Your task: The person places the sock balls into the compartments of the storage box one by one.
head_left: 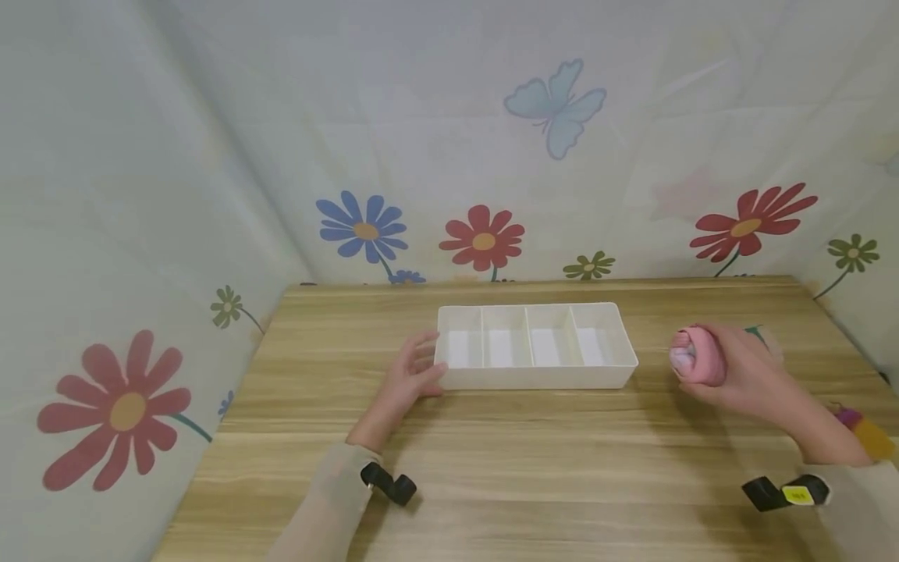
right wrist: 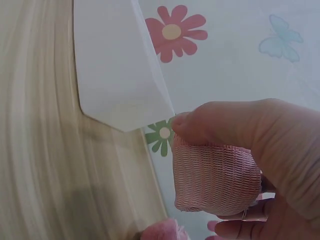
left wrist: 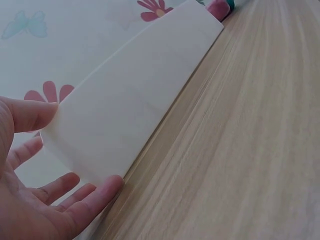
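Observation:
A white plastic box (head_left: 534, 378) with several compartments in a row lies lengthwise on the wooden table. My left hand (head_left: 413, 367) is at its left end, and the fingers are spread. In the left wrist view the thumb (left wrist: 37, 115) touches the upper corner and another fingertip rests at the lower one. Off the box's right end, my right hand (head_left: 747, 375) grips a rolled-up pink sock (head_left: 709, 357), with a paler, patterned layer showing at its end. The right wrist view shows its ribbed knit, with the thumb (right wrist: 215, 122) pressed on top.
Behind the right hand lies a pale item with green (head_left: 757, 334). A purple and orange bundle (head_left: 871, 433) is by the right forearm. A fuzzy pink thing (right wrist: 165, 230) shows low in the right wrist view. A flower-printed curtain (head_left: 421, 156) hangs behind the table (head_left: 492, 468).

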A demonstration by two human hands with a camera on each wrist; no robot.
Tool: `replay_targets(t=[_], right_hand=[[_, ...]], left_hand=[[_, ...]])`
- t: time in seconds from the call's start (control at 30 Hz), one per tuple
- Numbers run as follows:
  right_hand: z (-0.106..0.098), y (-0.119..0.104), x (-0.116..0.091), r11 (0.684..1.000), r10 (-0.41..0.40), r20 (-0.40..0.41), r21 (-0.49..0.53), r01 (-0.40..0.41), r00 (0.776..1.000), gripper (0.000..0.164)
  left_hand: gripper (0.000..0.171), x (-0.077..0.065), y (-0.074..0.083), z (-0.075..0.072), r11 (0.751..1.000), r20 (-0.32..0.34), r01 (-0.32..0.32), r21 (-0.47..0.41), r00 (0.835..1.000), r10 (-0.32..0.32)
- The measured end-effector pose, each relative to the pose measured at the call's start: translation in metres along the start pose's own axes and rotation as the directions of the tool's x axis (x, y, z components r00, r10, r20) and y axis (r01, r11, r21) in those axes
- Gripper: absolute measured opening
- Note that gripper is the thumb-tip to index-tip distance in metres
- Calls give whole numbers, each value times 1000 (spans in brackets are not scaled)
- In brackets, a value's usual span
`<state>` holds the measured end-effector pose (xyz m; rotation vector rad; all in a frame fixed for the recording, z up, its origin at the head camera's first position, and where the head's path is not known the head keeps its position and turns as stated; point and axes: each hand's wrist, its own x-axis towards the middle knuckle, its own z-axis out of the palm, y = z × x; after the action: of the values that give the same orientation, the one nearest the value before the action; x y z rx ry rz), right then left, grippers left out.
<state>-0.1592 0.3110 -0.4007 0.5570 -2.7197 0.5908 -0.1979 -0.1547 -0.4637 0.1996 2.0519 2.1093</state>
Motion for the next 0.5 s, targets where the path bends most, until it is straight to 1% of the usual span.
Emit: replay_targets(t=[0.13, 0.3, 0.5], right_hand=[[0, -6, 10, 1000, -24, 0, 12, 24, 1000, 85], [1, -13, 23, 997, -67, 0, 35, 67, 998, 82], [3, -21, 35, 996, -75, 6, 53, 74, 997, 81]], left_hand=[[59, 1, 0, 0, 1000, 5, 18, -20, 1000, -17], [59, 2, -4, -2, 1000, 4, 10, -20, 1000, -10], [60, 1, -6, -1, 1000, -8, 4, -27, 1000, -4]])
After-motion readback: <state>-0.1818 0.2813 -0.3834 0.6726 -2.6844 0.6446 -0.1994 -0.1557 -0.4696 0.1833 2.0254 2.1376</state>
